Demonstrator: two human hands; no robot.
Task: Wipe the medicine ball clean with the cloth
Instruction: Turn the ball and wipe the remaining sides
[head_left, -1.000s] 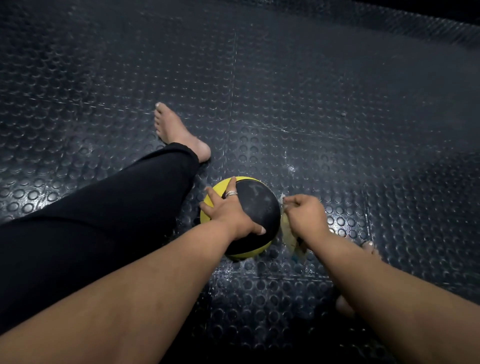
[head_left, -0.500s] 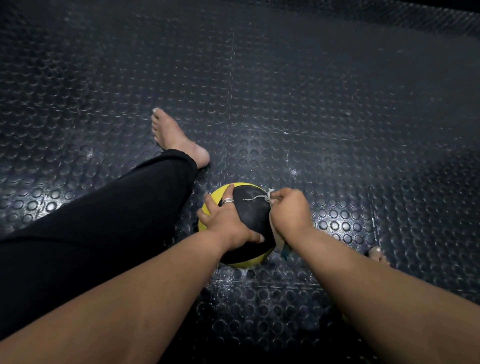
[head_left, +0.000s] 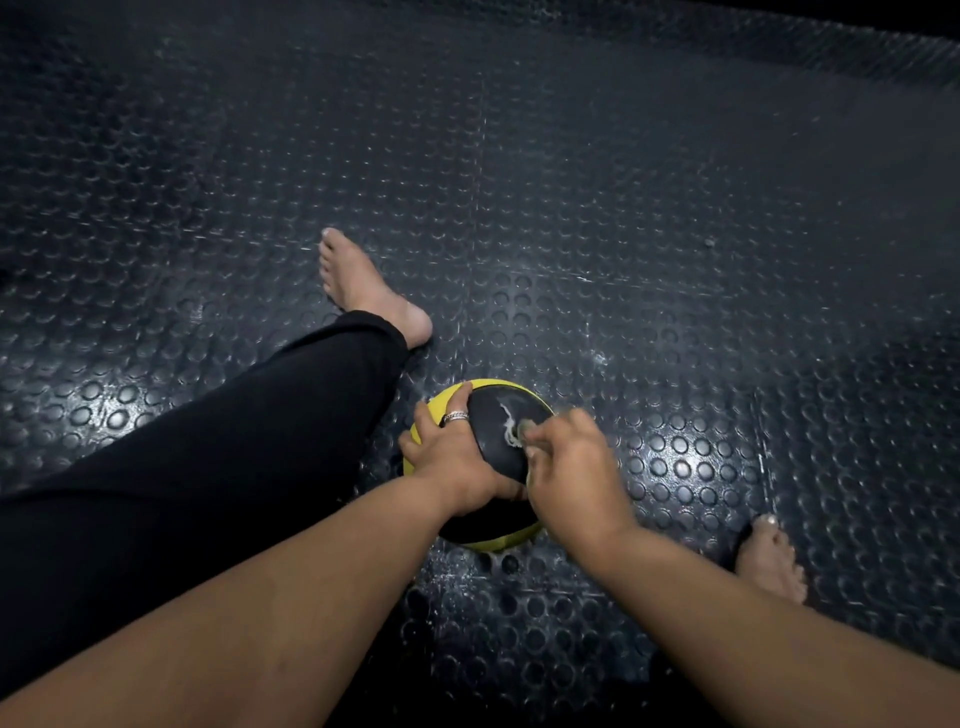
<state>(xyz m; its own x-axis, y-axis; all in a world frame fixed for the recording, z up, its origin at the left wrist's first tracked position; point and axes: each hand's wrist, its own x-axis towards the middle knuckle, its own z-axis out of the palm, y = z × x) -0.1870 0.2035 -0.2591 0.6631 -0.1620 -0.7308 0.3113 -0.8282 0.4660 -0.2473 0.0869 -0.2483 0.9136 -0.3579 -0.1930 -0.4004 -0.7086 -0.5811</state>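
The ball (head_left: 501, 421), black with yellow bands, sat on the studded rubber floor (head_left: 623, 234), directly under both hands. The left hand (head_left: 457, 457) lay over its left side with the fingers spread and curved round the surface, gripping it; a ring (head_left: 456, 417) showed on one finger, and the thumb reached across the near face toward the other hand. The right hand (head_left: 566, 470) was just beside it, thumb nearly touching thumb, with its fingers curled down onto the top of the ball and bunched round a pale cloth (head_left: 514, 434). Only a small crumpled scrap and a thin white strand of that cloth showed ahead of the fingertips, lying on the black panel; the rest was hidden under the hand, which was slightly blurred. Left of the left hand stretched a leg in black trousers (head_left: 208, 467), its bare foot (head_left: 363, 291) beyond the ball. Another bare foot (head_left: 769, 561) rested to the right of the right forearm.
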